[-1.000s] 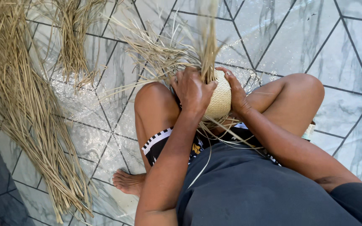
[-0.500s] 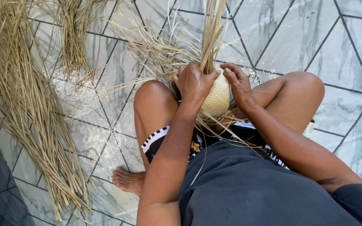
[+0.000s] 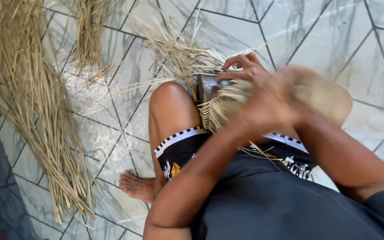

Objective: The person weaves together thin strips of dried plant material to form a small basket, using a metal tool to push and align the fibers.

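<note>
blurred left hand (image 3: 267,104), grip impossible to tell, hiding half-woven pale straw basket (image 3: 221,106). right hand (image 3: 245,69) fingers spread, resting on basket. grey marbled tile floor (image 3: 312,31), strewn with long dry straw bundles (image 3: 36,111).

Home weaving spot, marble-patterned tiled floor (image 3: 316,40), straw bundles (image 3: 36,115)

The left hand (image 3: 272,100) was smeared by motion blur, so its fingers and grip could not be made out, and it covered most of the woven straw piece (image 3: 221,109) on the lap. The right hand (image 3: 245,69) showed only its fingers, the palm hidden behind the left. The long straw bundle (image 3: 36,115) ran off the top edge.
</note>
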